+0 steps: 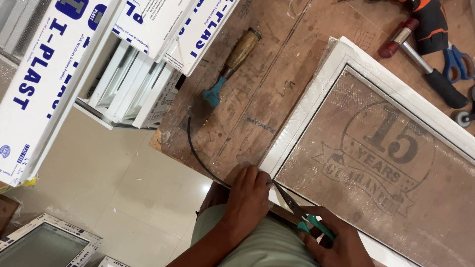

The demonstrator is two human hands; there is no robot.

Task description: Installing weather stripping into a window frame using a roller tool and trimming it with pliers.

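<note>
A white window frame (316, 94) with fine mesh stretched across it lies on a brown plywood table (257, 99). My left hand (247, 195) presses down at the frame's near corner, fingers pinching a thin black rubber strip (195, 153) that curves away along the table edge. My right hand (334, 244) grips green-handled scissors (302, 217), whose blades point at that same corner, next to my left fingers.
A wooden-handled chisel (232, 64) lies on the table beyond the black strip. A red-headed hammer (420, 62), blue-handled scissors (457, 62) and an orange-black power tool (430, 22) sit at the far right. White frame profiles (123, 74) are stacked at left, above the tiled floor (109, 193).
</note>
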